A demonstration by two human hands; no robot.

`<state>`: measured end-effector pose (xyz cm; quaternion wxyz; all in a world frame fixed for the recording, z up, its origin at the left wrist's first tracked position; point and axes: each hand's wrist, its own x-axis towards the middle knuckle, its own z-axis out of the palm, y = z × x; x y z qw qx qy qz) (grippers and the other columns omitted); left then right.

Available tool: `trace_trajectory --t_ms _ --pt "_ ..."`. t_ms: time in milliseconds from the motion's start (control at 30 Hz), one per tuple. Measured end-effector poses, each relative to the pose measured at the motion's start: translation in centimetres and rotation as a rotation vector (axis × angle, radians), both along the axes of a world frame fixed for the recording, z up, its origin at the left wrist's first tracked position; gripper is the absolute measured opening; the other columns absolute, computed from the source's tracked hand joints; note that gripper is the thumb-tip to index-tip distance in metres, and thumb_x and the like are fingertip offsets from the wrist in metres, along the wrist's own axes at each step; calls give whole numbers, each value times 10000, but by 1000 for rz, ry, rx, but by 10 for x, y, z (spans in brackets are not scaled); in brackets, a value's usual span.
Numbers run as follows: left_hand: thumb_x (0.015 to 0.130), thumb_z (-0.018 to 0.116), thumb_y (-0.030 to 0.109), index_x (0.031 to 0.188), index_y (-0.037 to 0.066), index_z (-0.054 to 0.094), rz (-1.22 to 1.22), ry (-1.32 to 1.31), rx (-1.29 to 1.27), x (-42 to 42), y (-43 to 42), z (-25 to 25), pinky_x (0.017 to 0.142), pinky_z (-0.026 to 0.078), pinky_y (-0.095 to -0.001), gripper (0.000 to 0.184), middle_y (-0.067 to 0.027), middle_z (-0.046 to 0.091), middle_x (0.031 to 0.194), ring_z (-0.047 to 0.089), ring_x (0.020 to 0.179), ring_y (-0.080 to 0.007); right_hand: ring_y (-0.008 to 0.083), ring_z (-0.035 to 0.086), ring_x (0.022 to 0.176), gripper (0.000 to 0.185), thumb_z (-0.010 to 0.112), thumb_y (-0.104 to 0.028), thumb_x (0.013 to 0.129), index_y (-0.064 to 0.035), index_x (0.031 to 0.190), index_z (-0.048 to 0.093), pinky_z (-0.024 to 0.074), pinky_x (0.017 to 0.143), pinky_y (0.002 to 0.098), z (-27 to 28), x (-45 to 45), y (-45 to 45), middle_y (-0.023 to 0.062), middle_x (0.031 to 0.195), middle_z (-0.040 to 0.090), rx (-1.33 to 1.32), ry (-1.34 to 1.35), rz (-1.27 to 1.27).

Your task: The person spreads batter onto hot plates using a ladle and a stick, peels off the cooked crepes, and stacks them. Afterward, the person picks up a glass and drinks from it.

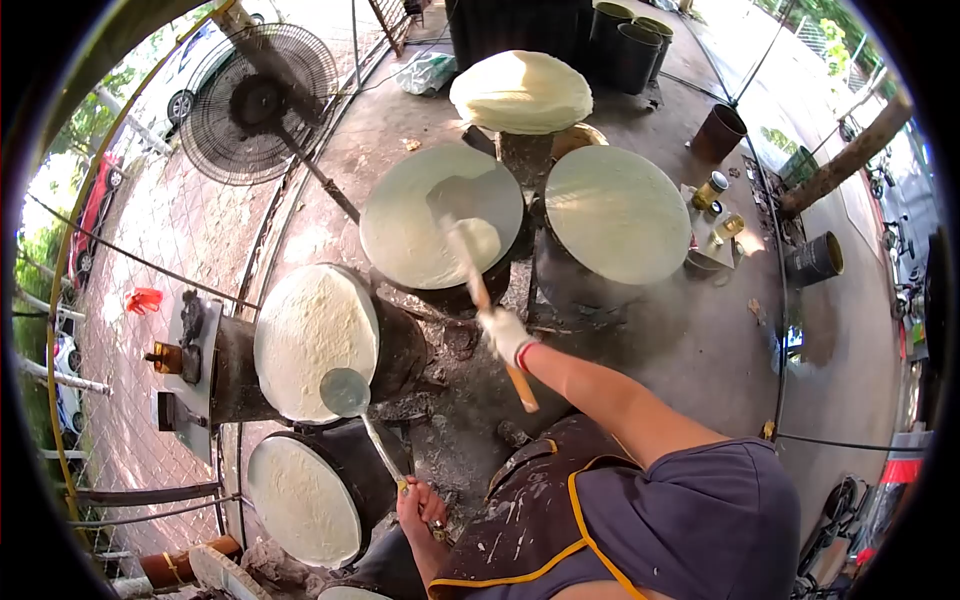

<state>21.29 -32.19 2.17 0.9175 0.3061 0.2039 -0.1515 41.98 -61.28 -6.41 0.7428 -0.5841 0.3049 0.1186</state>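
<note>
My right hand, in a white glove, is closed round the wooden handle of a spreader. Its blurred far end lies over a round griddle partly coated with pale batter, beside a thicker pool of batter. Bare and lower left, my left hand grips the handle of a metal ladle. The ladle's round bowl is over the lower edge of a batter-coated griddle on the left. Another coated griddle lies below it, and one more stands at the right.
A stack of pale flat sheets rests on a stand at the back. A large fan is at the upper left. Jars stand on a small stand at the right, near a rusty bucket and a wooden post.
</note>
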Motion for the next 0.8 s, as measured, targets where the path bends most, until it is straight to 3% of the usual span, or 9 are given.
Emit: trace_trajectory --t_ms 33,133,300,367,433,567,633,767,800 --pt "976 436 142 1083 83 480 11 -2 5 3 -9 0 388 306 -223 130 -10 435 706 332 404 -50 143 425 403 238 547 -302 890 -67 854 548 331 385 317 -25 -9 -7 28 581 497 -42 -46 203" --pt "986 423 162 1081 84 478 65 35 -33 15 -46 14 392 314 -223 135 -5 433 722 346 422 -49 143 469 460 264 572 -301 877 -50 945 613 352 430 317 -18 -31 -50 16 572 504 13 88 190" --pt "976 450 165 1098 87 459 41 -15 -40 37 -111 25 457 348 -230 145 -8 431 765 343 469 -62 260 577 620 332 539 -307 869 19 837 592 441 604 400 -49 35 -128 161 652 594 -355 -114 175" --pt "965 471 155 1097 88 461 55 -9 -7 46 -143 35 479 355 -234 148 -16 440 799 355 510 -73 274 591 629 332 533 -314 876 11 858 598 443 617 410 -36 26 -143 159 664 602 -290 -95 281" --pt "964 470 141 1093 78 466 59 -9 4 55 -170 42 492 358 -234 144 -25 440 824 369 552 -85 302 641 768 342 520 -324 887 -6 964 622 466 702 395 -31 10 -162 199 788 643 -373 -55 482" --pt "962 460 108 1087 55 466 64 8 2 72 -212 43 516 366 -227 136 -48 445 905 392 638 -107 402 591 943 394 478 -358 892 -7 1020 600 451 799 447 -37 76 -193 244 972 625 -583 -110 419" --pt "960 461 103 1088 51 465 72 31 20 80 -223 47 524 369 -224 138 -50 450 924 392 642 -106 418 572 973 399 464 -367 896 -3 999 592 440 806 471 -54 100 -192 259 976 613 -440 -105 408" --pt "933 511 90 1086 68 465 32 31 -4 93 -228 53 542 378 -243 162 -52 472 945 423 668 -119 382 611 884 376 482 -362 907 -17 1006 597 462 750 426 -30 33 -212 220 914 640 -556 -312 886" --pt "931 512 90 1085 67 464 34 28 -13 95 -226 53 543 378 -244 163 -53 472 947 422 665 -118 366 620 882 367 480 -352 909 -42 1065 599 468 750 431 -3 17 -217 211 911 646 -342 -33 855"
